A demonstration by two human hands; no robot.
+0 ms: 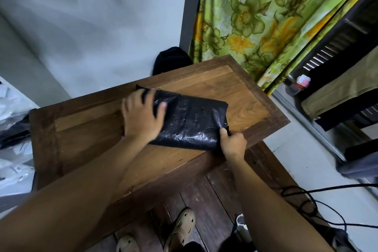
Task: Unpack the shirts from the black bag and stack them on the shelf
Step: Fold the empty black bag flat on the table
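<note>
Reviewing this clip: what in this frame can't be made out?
Head view: contents of the black bag; opaque plastic hides them.
Head view: whether the left hand grips or presses it; motion blur.
Head view: white plastic bags, cut off by the left edge.
Head view: label of the bottle, too small.

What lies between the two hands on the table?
The black bag spans that stretch, lying on the wooden table; the left hand holds one end, the right hand pinches a corner. Head view shows it.
</note>
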